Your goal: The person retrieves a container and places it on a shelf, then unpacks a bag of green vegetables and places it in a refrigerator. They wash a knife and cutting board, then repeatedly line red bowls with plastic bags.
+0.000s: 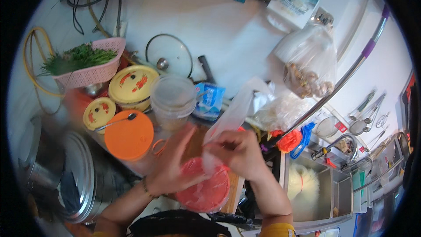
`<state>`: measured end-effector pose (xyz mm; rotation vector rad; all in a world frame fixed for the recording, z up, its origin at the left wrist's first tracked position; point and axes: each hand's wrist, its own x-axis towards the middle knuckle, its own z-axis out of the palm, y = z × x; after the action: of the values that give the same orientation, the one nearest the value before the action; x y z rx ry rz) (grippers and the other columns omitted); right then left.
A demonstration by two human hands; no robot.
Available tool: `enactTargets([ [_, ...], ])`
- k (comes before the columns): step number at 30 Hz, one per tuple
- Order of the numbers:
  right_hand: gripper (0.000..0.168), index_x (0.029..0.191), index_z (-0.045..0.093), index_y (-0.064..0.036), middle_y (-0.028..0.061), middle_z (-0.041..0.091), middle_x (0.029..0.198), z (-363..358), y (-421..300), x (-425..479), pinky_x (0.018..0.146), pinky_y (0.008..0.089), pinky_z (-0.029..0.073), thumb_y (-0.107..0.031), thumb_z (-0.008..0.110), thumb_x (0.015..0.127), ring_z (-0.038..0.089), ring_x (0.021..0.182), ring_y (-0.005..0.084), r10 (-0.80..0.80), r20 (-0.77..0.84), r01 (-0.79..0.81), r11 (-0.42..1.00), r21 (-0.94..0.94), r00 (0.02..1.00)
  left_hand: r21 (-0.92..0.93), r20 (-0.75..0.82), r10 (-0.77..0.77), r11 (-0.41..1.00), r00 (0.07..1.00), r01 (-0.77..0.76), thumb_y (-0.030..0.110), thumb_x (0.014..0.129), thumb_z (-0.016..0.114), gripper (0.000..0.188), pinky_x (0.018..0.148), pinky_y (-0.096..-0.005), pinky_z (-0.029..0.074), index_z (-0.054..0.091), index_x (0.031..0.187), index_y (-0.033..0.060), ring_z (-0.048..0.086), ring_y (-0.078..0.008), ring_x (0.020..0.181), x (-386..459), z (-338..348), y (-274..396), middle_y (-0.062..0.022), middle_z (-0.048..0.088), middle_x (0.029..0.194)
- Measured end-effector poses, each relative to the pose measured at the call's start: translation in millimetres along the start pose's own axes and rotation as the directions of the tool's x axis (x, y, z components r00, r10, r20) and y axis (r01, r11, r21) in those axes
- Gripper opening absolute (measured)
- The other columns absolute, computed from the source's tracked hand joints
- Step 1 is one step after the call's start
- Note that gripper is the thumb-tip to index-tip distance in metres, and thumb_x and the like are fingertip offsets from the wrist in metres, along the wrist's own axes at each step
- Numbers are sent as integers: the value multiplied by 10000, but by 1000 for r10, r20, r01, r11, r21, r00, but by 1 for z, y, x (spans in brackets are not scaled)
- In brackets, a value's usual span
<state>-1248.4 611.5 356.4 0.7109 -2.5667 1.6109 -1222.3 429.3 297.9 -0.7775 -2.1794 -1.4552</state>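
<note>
A round red tub (205, 192), its top covered with clear plastic film, stands on a wooden board (232, 197) in front of me. My right hand (235, 151) pinches a gathered translucent plastic bag (235, 112), whose long part stretches up and back to the right. With fingers spread, my left hand (174, 168) is at the tub's left side, its thumb over the film; whether it grips the film cannot be told. Orange scissor handles (159, 147) show just left of my left hand.
An orange-lidded tub (129, 140) with a spoon, yellow enamel pots (133, 84), a clear lidded tub (172, 97) and a pink basket of greens (88, 72) stand behind left. Large metal pots (79, 177) are left. A steel sink (309, 210) and a curved metal rail (342, 82) are right.
</note>
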Motion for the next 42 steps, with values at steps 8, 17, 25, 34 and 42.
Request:
enactTargets([
  [8,189,904,654,32,116,653,842,27,32,-42,627,253,477,-108,673,779,609,705,150,49,-57,-41,991,124,997,-536,196,-315,759,929,370,61,847,482,274,764,-278,473,548,1106,3,587,-146,855,-13,4,-29,-64,605,982],
  [17,217,961,648,32,77,648,811,40,91,-64,718,258,459,-144,626,836,594,754,133,495,87,-409,592,694,865,-886,233,-621,182,749,426,66,813,532,210,649,-265,472,558,1017,25,586,-141,750,-21,-13,-40,-46,609,886],
  [25,148,828,644,13,68,626,718,-11,77,-34,498,225,412,-134,623,830,546,555,110,356,-307,-100,781,617,882,-690,-60,-544,629,837,359,94,831,607,364,820,-263,455,481,1166,27,527,-118,976,-7,-28,-50,-53,550,1093],
  [34,46,781,627,-2,40,639,720,13,35,-23,560,200,443,4,667,760,573,615,82,237,-139,-157,889,430,961,-611,192,-352,688,916,393,54,827,620,243,812,-247,455,542,1054,10,566,-115,898,-4,-6,-19,-57,592,991],
  [42,165,682,577,-49,0,598,646,25,25,-23,503,193,396,-1,733,702,518,563,47,298,-64,-189,743,642,953,-485,267,-147,834,953,264,44,820,635,120,705,-224,470,562,913,25,572,-90,824,6,-3,-17,-42,586,887],
])
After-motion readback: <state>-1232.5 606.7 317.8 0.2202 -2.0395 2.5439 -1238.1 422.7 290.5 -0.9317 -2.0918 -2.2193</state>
